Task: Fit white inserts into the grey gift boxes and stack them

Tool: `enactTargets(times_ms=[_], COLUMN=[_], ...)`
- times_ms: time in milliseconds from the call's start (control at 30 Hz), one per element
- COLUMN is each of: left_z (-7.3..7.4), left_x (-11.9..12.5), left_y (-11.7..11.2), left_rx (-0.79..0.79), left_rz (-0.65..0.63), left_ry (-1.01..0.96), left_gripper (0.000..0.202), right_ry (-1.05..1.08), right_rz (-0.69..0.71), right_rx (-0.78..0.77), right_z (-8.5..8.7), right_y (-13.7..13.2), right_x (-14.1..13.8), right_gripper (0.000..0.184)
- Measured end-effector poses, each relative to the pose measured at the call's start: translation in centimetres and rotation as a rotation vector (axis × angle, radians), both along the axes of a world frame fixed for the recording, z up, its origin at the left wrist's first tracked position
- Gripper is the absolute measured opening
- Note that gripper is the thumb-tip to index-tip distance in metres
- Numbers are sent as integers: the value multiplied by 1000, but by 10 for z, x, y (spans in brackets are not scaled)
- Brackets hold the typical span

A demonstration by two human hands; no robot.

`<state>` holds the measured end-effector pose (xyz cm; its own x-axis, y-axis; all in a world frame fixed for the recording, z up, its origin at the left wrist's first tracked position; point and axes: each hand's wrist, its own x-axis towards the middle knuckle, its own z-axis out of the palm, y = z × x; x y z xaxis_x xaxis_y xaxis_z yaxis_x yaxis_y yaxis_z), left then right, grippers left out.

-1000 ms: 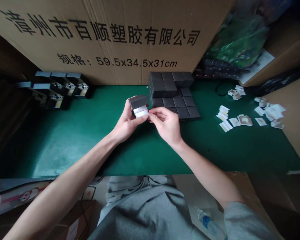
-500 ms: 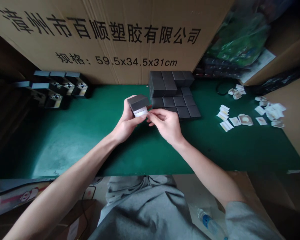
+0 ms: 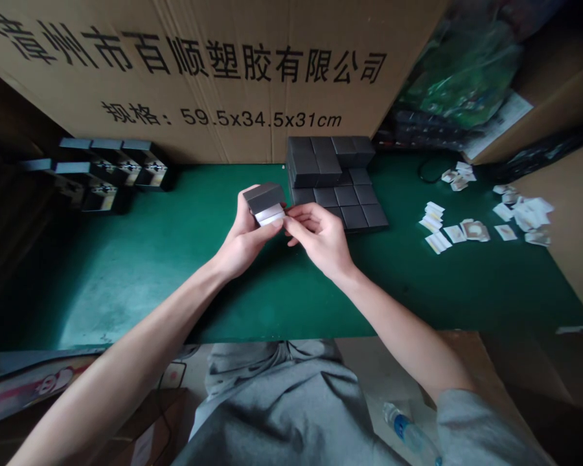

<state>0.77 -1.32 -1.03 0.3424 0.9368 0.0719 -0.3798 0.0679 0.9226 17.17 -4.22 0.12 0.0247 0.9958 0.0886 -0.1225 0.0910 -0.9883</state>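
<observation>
Counts on and around the desk (image 3: 140,285): one held dark box (image 3: 264,198), at one left hand (image 3: 243,244) and one right hand (image 3: 323,243); five open boxes (image 3: 80,168), towards the far left corner; stacked dark boxes (image 3: 315,162), far edge, two levels, total partly hidden; loose white pieces (image 3: 533,215), towards the right edge, too overlapped to count; one bottle (image 3: 411,435), below the near edge.

Wrinkled grey top (image 3: 282,421), short right sleeve (image 3: 471,421), bare forearms (image 3: 146,343), bare fingers (image 3: 315,210)
</observation>
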Motion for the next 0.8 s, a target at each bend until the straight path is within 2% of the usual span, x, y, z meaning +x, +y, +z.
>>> enactTargets(times_ms=[167, 367, 500, 800], left_z=[-7, -15, -14, -9], left_x=[-2, -6, -6, -4], left_y=[2, 4, 2, -2], left_rx=[70, 211, 250, 256], left_rz=[-27, -62, -89, -104], left_ry=[40, 112, 157, 121], left_gripper=[68, 71, 70, 66], right_ry=[-68, -114, -152, -176], right_rz=[-57, -92, -87, -85], right_rx=[48, 62, 87, 70], right_z=[2, 2, 0, -2], right_y=[-1, -1, 1, 3], right_x=[1, 1, 3, 4], right_gripper=[37, 44, 45, 50])
